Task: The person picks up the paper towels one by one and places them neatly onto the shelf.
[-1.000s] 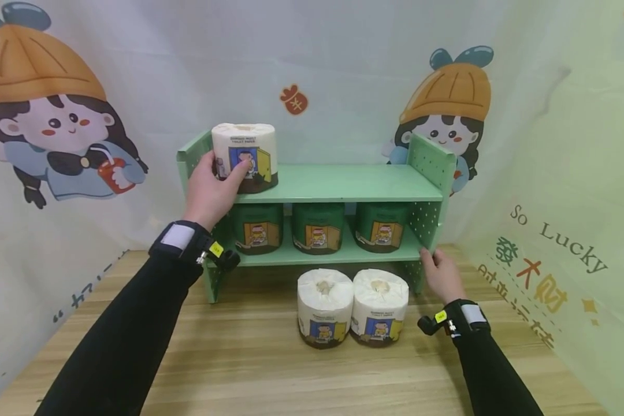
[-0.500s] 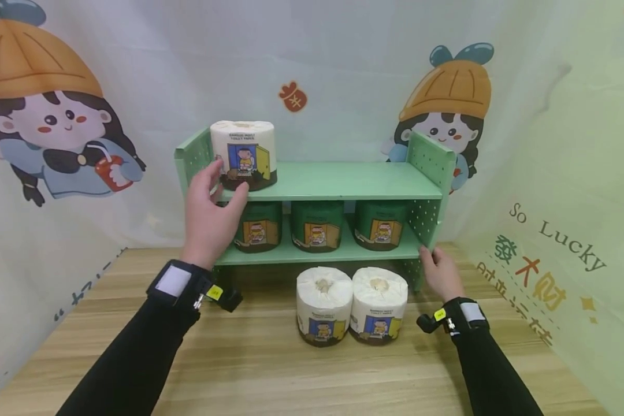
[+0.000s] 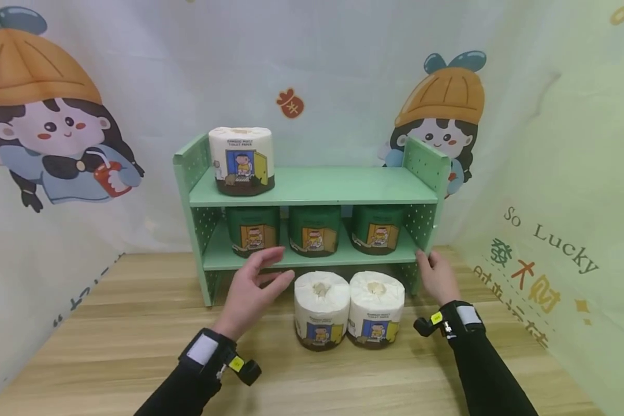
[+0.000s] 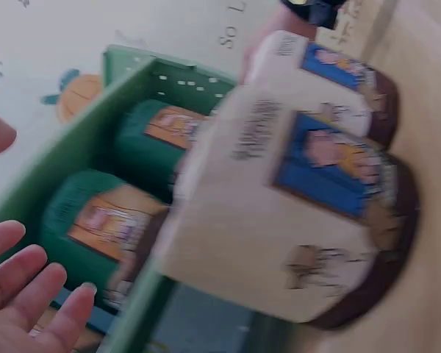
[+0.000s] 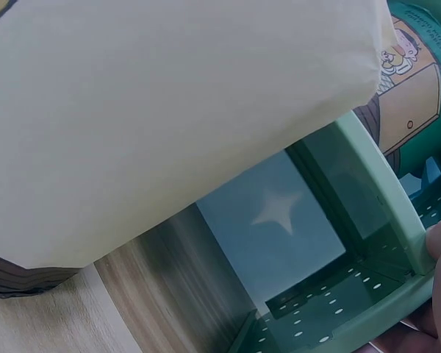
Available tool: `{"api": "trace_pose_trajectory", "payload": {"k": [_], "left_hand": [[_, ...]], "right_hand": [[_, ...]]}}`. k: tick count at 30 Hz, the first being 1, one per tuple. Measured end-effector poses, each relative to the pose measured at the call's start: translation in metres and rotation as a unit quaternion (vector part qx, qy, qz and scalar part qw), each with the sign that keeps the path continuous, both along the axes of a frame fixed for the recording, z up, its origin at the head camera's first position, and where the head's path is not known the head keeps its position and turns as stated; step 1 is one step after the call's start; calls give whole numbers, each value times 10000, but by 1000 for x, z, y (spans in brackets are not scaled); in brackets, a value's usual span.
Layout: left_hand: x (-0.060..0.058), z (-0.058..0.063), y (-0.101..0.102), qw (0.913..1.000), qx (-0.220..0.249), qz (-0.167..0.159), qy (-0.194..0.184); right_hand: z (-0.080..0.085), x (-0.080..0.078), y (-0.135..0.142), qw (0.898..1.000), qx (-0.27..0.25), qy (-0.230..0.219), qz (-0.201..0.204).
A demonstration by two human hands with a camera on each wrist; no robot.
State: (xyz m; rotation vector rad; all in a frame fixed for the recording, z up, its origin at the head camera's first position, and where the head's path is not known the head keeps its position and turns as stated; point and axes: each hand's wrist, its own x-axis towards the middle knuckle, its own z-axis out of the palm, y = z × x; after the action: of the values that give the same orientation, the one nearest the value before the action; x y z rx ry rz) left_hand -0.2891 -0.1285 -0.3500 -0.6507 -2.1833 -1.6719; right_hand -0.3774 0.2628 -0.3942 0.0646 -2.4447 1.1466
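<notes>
While the shelf (image 3: 421, 231) is steadied by the right hand (image 3: 437, 276) (fingers curled on its post), the nearer roll (image 3: 321, 309) is best gripped squarely by the left hand (image 3: 252, 289), fingers spread, empty.

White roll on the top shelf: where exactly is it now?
In the head view the white roll stands upright at the left end of the green rack's top shelf, beside the left side panel, no hand touching it.

Counted on the wooden table (image 3: 135, 346): one green two-tier shelf (image 3: 322, 188). Counted in white wrapping: three toilet-paper rolls, one on the top tier (image 3: 241, 160) and two touching side by side on the table in front, the left (image 3: 320, 309) and the right (image 3: 375, 307). Counted in green wrapping: three rolls in a row on the lower tier, left (image 3: 252, 230), middle (image 3: 314, 229) and right (image 3: 377, 227).
</notes>
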Motion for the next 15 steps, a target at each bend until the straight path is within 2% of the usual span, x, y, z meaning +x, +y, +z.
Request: {"api": "trace_pose_trajectory", "payload": {"k": [3,5,10,15], "left_hand": [[-12,-25,-1,9991,130,-217,-337],[-16,-36,0,9979,217,-332,-504],[-19,-58,8,9934,296,-478,-1000],[-16,-74,17,9880,-133,-548,-1437]], "right_hand": [[0,2,-2,10000,-40,7,47],[1,3,-3,9999,-73,39,67],[4,6,-2,9999,-92,23,72],[2,4,-1,9999,-18,58,103]]}}
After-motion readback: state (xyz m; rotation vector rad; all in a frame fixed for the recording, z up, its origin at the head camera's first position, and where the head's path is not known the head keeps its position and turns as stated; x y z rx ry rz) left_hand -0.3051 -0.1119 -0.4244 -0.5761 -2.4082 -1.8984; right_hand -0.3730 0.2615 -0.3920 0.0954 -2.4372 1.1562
